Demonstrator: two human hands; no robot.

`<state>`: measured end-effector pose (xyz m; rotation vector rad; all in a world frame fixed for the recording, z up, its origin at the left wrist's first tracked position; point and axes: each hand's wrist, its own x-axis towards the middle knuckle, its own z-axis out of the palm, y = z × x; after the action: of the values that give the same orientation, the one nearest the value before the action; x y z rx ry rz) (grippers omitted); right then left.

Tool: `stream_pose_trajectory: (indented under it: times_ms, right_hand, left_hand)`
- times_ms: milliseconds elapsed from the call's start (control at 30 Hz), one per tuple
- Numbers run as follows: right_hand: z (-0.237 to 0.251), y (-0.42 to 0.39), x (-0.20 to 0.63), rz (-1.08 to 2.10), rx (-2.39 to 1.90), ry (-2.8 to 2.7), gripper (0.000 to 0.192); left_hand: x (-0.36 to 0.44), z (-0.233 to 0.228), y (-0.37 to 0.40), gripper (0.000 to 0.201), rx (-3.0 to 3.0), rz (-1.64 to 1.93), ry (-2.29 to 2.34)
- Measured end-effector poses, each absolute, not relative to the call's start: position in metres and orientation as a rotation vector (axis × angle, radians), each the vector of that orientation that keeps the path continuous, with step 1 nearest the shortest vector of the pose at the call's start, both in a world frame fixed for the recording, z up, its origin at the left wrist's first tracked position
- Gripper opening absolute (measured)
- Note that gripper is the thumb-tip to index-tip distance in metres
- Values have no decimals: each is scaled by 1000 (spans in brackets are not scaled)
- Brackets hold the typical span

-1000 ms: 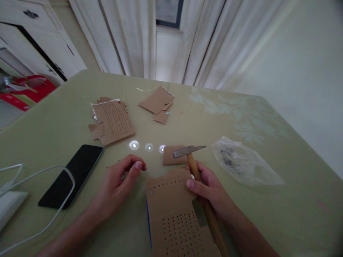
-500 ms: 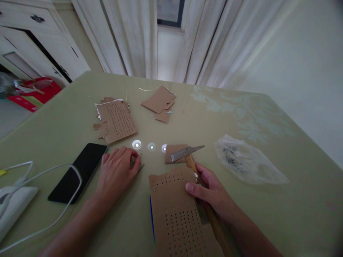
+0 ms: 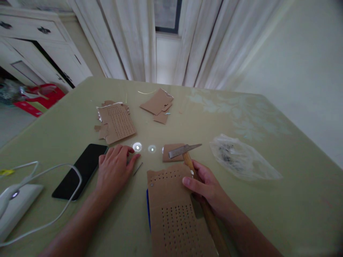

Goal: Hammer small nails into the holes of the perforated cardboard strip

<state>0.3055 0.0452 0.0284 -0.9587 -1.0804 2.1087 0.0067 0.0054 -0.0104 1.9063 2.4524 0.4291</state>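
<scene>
My right hand (image 3: 205,184) is wrapped round the wooden handle of a hammer (image 3: 184,151), its thumb pressing on a piece of cardboard (image 3: 171,198) punched with rows of holes. Something blue shows along the left edge of that cardboard. My left hand (image 3: 115,164) rests on the table, thumb and forefinger apart. Just right of its thumb lies a thin nail (image 3: 138,169). Behind the hammer head is a small brown cardboard piece (image 3: 171,147).
A black phone (image 3: 80,171) lies left of my left hand, crossed by a white cable (image 3: 60,166) near a white power strip (image 3: 20,200). Further back are a perforated cardboard stack (image 3: 118,123) and cardboard scraps (image 3: 158,102). A clear plastic bag (image 3: 241,159) with dark bits sits right.
My left thumb and forefinger have parted, and the nail beside them now lies on the table. My right hand still grips the hammer and cardboard. The view has shifted slightly.
</scene>
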Motion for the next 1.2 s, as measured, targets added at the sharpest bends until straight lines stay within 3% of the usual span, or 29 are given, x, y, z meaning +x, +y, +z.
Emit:
stream_pose_trajectory:
  times_ms: [200,367,567,767,1000,1100,1200]
  right_hand:
    - [30,43,307,2125,-944,-1049,51]
    - [33,42,306,2108,-943,-1048,51]
    - [33,41,306,2102,-975,-1067,50]
    - [32,39,306,2132,-963,-1055,55]
    - [31,38,304,2136,-968,-1056,56]
    - [31,37,304,2120,-990,-1071,55]
    - [29,38,304,2091,-994,-1107,56]
  left_hand:
    - [9,-5,5,37,1836,357,2536]
    - [1,1,5,50,1768,261,2664]
    - [-2,-1,6,35,1824,348,2596]
    - [-6,-2,6,43,1806,316,2619]
    - [1,-9,12,32,1929,367,2477]
    - [3,-8,14,31,1909,524,2441]
    - [9,5,10,27,1777,935,2299]
